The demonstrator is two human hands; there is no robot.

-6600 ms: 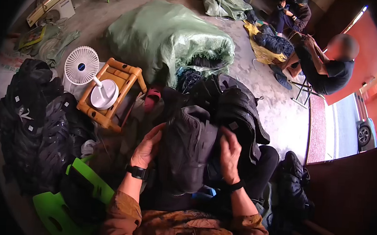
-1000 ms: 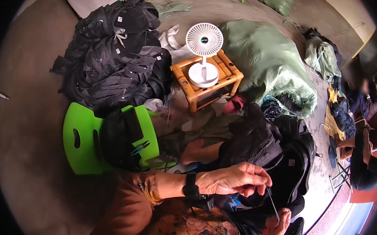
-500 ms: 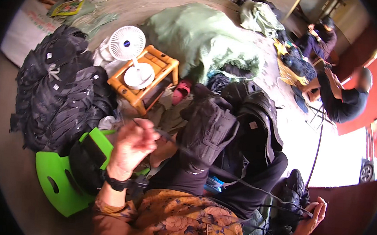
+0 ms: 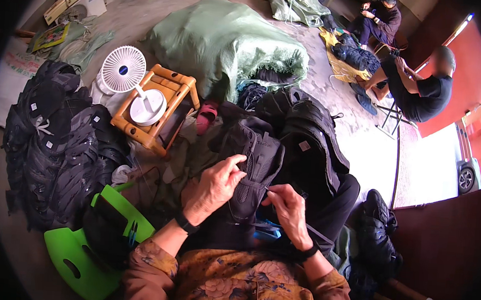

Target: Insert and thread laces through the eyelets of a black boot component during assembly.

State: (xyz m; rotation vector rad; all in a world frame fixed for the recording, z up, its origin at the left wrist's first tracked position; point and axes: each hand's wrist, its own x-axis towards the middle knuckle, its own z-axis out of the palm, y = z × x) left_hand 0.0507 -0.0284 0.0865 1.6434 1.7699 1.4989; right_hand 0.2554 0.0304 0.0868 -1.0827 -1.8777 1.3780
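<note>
Over the lap (image 4: 215,234), a cord (image 4: 266,189) is pinched by the right grip (image 4: 288,207); whether the left grip (image 4: 216,184), at the shoe upper (image 4: 259,165) on the lap's far edge, holds anything cannot be told. Beyond, 1 fan (image 4: 123,70) is carried by a stool (image 4: 172,77).

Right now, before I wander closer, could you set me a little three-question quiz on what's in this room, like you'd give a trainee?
1. Multiple choice: what stands on the bamboo stool?
A) a kettle
B) a white fan
C) a cardboard box

2. True or false: the left hand and the right hand are both ungloved and close to a dark shoe upper.

3. Fill in the blank: the chair at the picture's lower left is coloured ____.

Key:
1. B
2. True
3. Green
</note>
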